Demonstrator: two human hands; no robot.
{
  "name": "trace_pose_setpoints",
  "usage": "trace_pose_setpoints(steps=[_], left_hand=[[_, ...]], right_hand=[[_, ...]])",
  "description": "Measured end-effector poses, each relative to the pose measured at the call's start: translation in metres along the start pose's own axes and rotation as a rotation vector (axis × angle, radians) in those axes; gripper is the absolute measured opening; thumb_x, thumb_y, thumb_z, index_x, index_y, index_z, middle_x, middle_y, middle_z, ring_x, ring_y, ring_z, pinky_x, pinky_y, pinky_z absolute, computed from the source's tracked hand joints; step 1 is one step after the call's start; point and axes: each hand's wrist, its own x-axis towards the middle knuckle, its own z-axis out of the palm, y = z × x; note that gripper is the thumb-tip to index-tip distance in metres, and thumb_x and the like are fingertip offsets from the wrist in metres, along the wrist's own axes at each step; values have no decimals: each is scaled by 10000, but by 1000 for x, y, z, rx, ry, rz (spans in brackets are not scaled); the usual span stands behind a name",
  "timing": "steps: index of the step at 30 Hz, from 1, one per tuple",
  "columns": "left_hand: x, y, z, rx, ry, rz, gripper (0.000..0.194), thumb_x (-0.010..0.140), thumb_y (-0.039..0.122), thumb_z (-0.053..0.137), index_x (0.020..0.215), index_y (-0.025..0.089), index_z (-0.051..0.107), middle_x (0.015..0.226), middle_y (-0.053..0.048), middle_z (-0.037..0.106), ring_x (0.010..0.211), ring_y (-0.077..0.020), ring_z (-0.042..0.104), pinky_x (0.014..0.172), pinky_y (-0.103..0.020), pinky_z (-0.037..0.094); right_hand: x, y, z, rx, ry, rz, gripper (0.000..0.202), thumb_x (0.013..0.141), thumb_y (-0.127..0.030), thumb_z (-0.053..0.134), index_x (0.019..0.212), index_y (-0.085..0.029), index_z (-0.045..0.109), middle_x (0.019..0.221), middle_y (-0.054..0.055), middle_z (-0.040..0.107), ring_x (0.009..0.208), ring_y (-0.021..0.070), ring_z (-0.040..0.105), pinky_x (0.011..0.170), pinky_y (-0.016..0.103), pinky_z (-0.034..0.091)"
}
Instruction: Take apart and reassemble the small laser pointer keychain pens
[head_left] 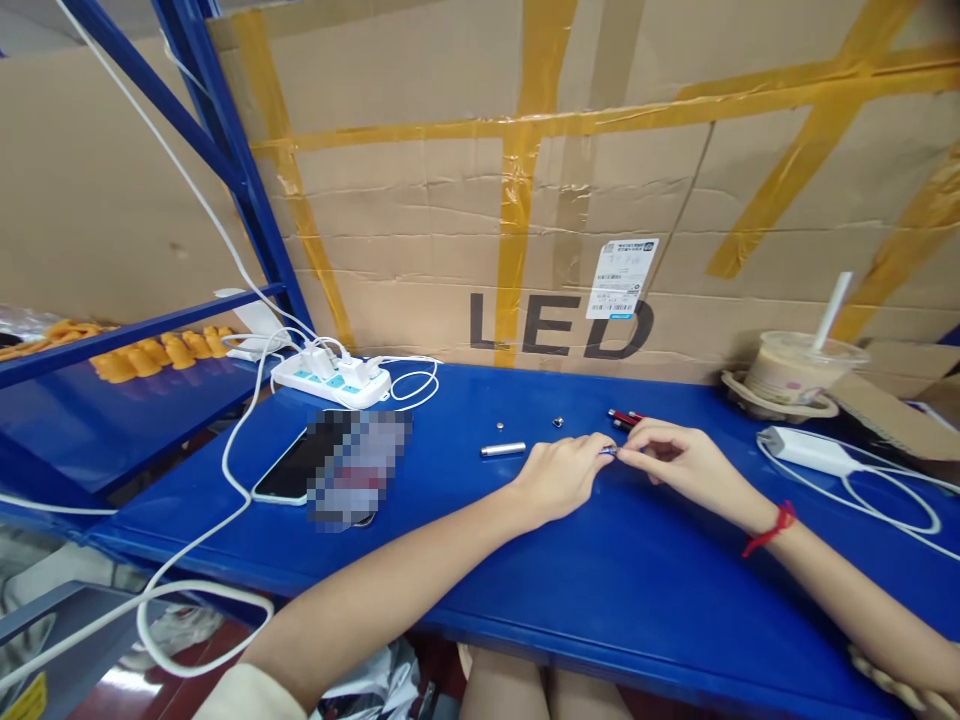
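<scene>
Currently, blue piece (608, 451): pinched over the desk (600, 585) by the left hand (559, 478) and right hand (675, 462).
Blue piece, handling: judged light, stiff, easily dropped; best gripped at its ends.
Silver tube (502, 450): laid near the left hand.

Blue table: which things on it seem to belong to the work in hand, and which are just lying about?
Likely in the work:
small blue piece, between left hand and right hand
silver tube
tiny round piece
small shiny piece
perhaps red-and-black items

Probably just lying about:
phone
power strip
drink cup
white adapter
</scene>
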Motion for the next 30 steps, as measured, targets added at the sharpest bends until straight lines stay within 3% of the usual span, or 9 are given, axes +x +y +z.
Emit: trace_pose_setpoints(steps=[6,13,18,23,30], left_hand=[[0,1,-4,-58,-10,-77,266,917,303,225,1082,237,423,1045,-15,607,893,-166,593,721,-286,466],[0,-1,-10,-175,-68,-71,274,916,300,218,975,236,478,859,26,624,749,-125,591,628,-215,425],[2,-3,-9,-226,-76,-28,273,913,291,234,982,245,494,818,32,617,712,-116,578,614,-202,396],[4,-3,-8,-178,-123,-23,287,910,305,234,964,237,508,801,16,612,718,-136,581,612,-213,388],[4,-3,-6,-156,-156,19,229,904,302,266,978,215,465,914,-17,629,792,-176,603,626,-246,417]], right_hand=[[-1,-1,0,-5,111,-80,326,672,-463,633,817,-172,653,800,45,575,421,54,485,414,210,441],[-1,-3,0,10,79,-131,257,685,-415,637,794,-189,691,815,42,556,453,62,503,415,216,459],[-2,-1,-1,81,41,-174,210,721,-380,615,719,-180,678,790,32,518,510,75,509,418,212,469],[-3,9,-2,8,-20,-246,232,771,-352,571,654,-165,645,802,34,516,508,65,498,446,211,456],[-4,17,-2,-123,-7,-367,189,770,-287,591,634,-158,613,747,41,557,680,123,537,649,267,444]])
